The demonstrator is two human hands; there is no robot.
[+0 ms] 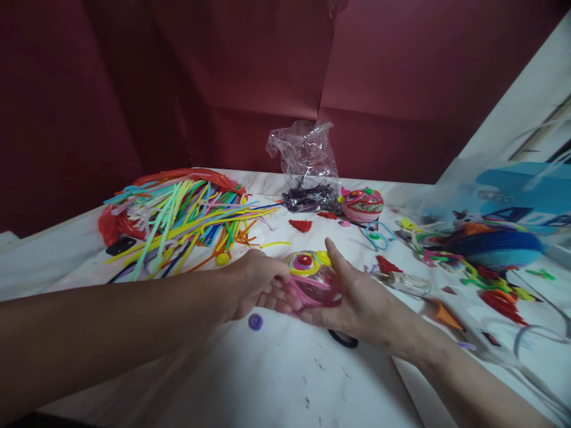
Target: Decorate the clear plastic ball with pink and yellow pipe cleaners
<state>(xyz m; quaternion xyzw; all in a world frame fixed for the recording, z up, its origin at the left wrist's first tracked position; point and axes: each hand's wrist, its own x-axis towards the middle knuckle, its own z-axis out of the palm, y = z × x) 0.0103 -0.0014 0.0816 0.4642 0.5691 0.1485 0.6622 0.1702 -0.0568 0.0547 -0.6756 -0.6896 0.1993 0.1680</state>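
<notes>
Between my hands is a clear round ball decorated with pipe cleaners. Pink strands run along its side, and a yellow ring with a red centre sits on top beside a yellow coil. My left hand cups the ball's left side with bent fingers. From the right, my right hand spans it, one digit raised along the upper edge and others under the lower edge. A purple coiled disc lies below my left hand. Part of a black loop shows beneath my right hand.
Many loose pipe cleaners spread at left. Behind are a plastic bag with dark strands and another decorated ball. A glue gun, red triangular pieces, a blue ball and scraps lie right.
</notes>
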